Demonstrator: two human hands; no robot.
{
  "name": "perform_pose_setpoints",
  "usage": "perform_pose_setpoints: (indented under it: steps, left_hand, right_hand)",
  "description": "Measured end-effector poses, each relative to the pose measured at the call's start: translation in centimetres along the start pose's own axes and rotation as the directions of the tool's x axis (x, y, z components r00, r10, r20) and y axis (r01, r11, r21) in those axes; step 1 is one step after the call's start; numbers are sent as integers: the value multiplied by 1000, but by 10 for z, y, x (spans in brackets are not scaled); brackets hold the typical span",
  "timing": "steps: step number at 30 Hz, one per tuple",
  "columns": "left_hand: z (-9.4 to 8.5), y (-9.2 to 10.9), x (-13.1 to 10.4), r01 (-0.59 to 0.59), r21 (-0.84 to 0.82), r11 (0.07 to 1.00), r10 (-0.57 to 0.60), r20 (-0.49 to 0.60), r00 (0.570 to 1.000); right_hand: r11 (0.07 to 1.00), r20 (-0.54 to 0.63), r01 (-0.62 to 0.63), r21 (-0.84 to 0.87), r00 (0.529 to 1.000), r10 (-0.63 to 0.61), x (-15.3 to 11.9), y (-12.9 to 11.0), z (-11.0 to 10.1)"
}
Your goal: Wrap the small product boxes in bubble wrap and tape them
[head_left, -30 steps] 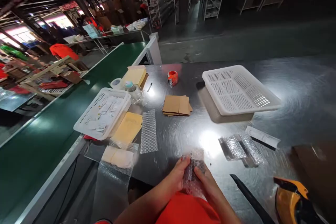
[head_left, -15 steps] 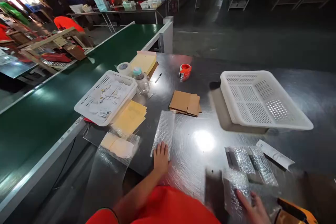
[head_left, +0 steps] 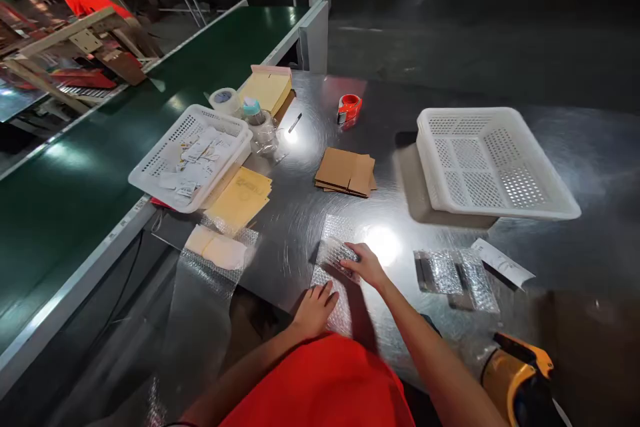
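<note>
In the head view a strip of bubble wrap [head_left: 342,315] lies on the metal table in front of me. My left hand [head_left: 316,310] rests on the near part of its left edge, fingers stretched out and holding nothing. Between the thumb and fingers of my right hand [head_left: 367,265] is a bubble-wrapped packet [head_left: 334,255], tilted over the middle of the strip. What the packet contains is hard to make out. Farther right lie more bubble-wrapped packets [head_left: 444,272], close to a folded white paper [head_left: 503,263].
Flat cardboard pieces [head_left: 343,170] and a red tape dispenser [head_left: 349,109] lie beyond the strip. A white basket [head_left: 500,205] stands right, another with small packets [head_left: 220,181] left, near yellow envelopes [head_left: 243,195]. A green conveyor [head_left: 200,73] runs along the left; a yellow-black tool [head_left: 510,373] sits near right.
My right hand has brought a bubble-wrapped packet from the right group leftward over the strip. My left hand stays on the strip, now nearer my body. The view has tipped downward.
</note>
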State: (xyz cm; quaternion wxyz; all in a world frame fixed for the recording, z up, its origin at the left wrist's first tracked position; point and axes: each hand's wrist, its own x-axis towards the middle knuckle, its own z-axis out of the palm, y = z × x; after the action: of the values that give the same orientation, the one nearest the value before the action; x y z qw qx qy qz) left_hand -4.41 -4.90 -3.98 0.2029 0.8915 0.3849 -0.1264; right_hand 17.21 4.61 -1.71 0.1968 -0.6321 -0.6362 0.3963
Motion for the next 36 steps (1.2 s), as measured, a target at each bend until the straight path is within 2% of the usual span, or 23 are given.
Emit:
perform_pose_setpoints:
  steps: [3,5,8,11,14,17,21,29,36]
  left_hand:
    - [5,4,-2,-13,46,999,15,-50,999]
    - [7,6,-2,-19,81,997,27,-93,995]
    - [13,7,-3,-23,131,991,43,-153,987]
    - [19,7,-5,-27,164,986,56,-179,982]
    - [23,5,-7,-82,187,979,114,-172,978]
    - [25,2,-8,-114,201,973,152,-184,971]
    - [27,3,-9,-109,188,976,144,-183,972]
    - [23,0,-13,-113,142,983,133,-134,982]
    - [21,-1,-16,-113,103,988,126,-126,984]
  right_hand:
    - [993,101,52,-103,994,-41,18,-7,12]
    - [981,124,63,-186,991,-40,21,-12,16]
    - [956,97,69,-284,994,-43,12,-26,23]
    - [899,19,82,-430,996,-82,-4,-41,33]
    - [830,38,106,-547,994,-101,-14,-48,39]
    - [837,91,145,-528,989,-114,-15,-45,32]
    - [846,105,189,-500,982,-157,-11,-37,20]
    - [844,138,216,-490,976,-170,-12,-29,33]
    - [842,139,227,-489,973,-182,-13,-29,33]
